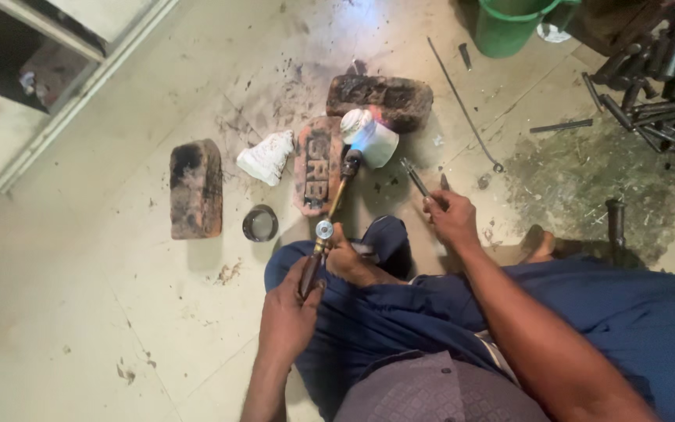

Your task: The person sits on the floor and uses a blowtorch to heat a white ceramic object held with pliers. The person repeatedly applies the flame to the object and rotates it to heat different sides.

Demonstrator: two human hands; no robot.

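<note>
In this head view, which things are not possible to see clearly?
- Torch rear: hidden in the left hand.
- White piece at the flame: washed out by glare, shape unclear.
- Tongs handles: covered by the right hand.
- Bucket: cut off by the top edge.
- Metal rods: cut off at the right edge.

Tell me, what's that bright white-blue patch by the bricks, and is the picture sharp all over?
Head view: the torch in the left hand throws a flame whose glare washes out the white piece on the bricks; the right hand with its tongs looks slightly soft; the metal rods at the right edge lie in dim shadow.
</note>
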